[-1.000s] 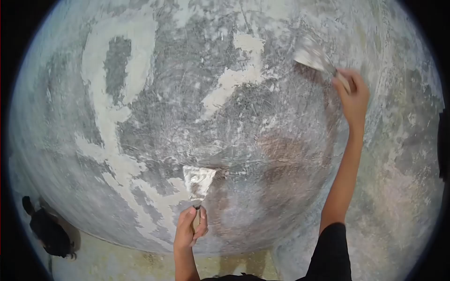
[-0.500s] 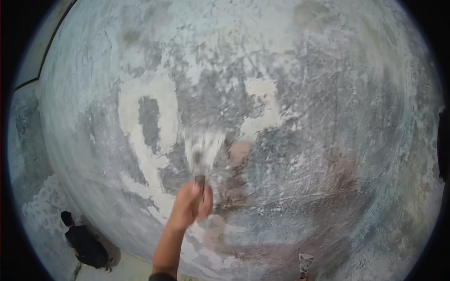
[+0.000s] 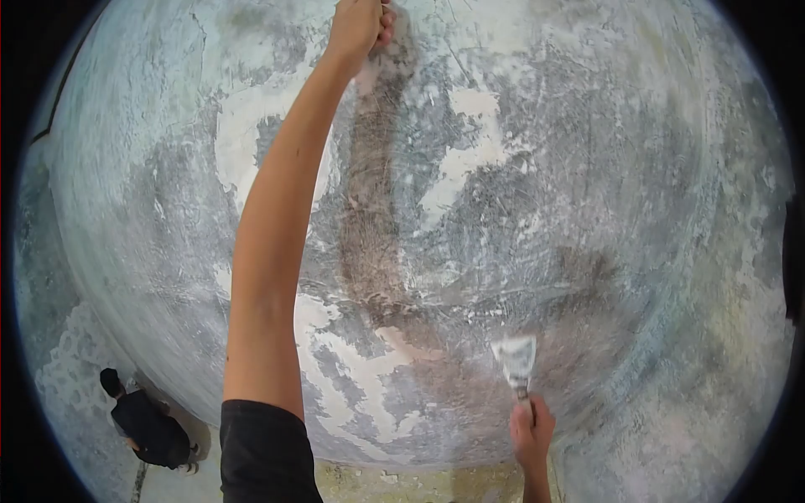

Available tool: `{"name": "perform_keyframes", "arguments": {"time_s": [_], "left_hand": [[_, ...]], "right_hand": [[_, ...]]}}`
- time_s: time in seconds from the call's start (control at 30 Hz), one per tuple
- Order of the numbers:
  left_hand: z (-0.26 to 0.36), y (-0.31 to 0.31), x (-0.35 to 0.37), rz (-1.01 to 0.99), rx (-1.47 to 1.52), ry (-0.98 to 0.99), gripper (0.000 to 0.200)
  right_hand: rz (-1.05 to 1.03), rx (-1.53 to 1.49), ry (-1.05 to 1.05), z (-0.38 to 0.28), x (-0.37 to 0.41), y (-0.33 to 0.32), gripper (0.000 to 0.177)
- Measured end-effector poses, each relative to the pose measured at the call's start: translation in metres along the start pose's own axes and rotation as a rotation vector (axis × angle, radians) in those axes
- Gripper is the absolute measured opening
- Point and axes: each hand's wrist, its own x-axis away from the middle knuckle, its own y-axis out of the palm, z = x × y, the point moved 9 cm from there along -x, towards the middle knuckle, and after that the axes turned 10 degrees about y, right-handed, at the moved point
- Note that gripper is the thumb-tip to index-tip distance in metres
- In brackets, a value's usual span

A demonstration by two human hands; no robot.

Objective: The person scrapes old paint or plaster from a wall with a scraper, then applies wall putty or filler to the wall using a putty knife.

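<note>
High on the plastered wall (image 3: 537, 243), my left hand (image 3: 356, 32) reaches up at the end of an outstretched arm. Its fingers are closed round the handle of a putty knife, whose blade lies beyond the top edge of the view. At lower right my right hand (image 3: 533, 429) grips a second putty knife (image 3: 515, 360). That blade points up, smeared with white filler and slightly blurred. Between the arms, white filler patches (image 3: 476, 105) mark the grey, mottled surface. More white filler (image 3: 369, 381) streaks the lower wall, while my left forearm covers part of another patch.
At lower left, a person (image 3: 149, 427) in dark clothes is low down near the foot of the wall. A pale floor strip (image 3: 402, 484) runs along the bottom. A dark line (image 3: 57, 105) crosses the wall at upper left.
My left hand has swept upward from mid-wall to the top edge, taking its putty knife out of view. My right hand and its putty knife have risen further into view.
</note>
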Motion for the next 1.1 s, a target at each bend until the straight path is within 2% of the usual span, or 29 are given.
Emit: {"name": "perform_keyframes", "arguments": {"time_s": [0.17,0.3,0.47,0.57,0.7,0.93,1.1], "left_hand": [[0.0,0.001,-0.009,-0.012,-0.089,-0.086,0.034],[-0.001,0.001,0.0,-0.141,-0.003,0.0,0.033],[0.002,0.005,0.008,-0.129,0.043,0.015,0.028],[0.003,0.006,0.011,-0.058,-0.034,0.042,0.03],[0.001,0.004,0.007,-0.011,-0.061,0.093,0.032],[0.004,0.008,0.01,-0.056,-0.051,0.02,0.032],[0.005,0.008,0.014,-0.066,-0.041,0.03,0.032]], "right_hand": [[0.2,0.167,-0.42,-0.133,-0.043,0.014,0.019],[0.316,0.238,-0.72,-0.229,-0.088,0.047,0.019],[0.355,0.187,-0.842,-0.271,-0.134,0.074,0.02],[0.342,0.256,-0.747,-0.277,-0.143,0.079,0.02],[0.388,0.297,-0.807,-0.283,-0.14,0.081,0.019],[0.384,0.323,-0.826,-0.326,-0.148,0.088,0.018],[0.373,0.224,-0.816,-0.309,-0.148,0.079,0.022]]}}
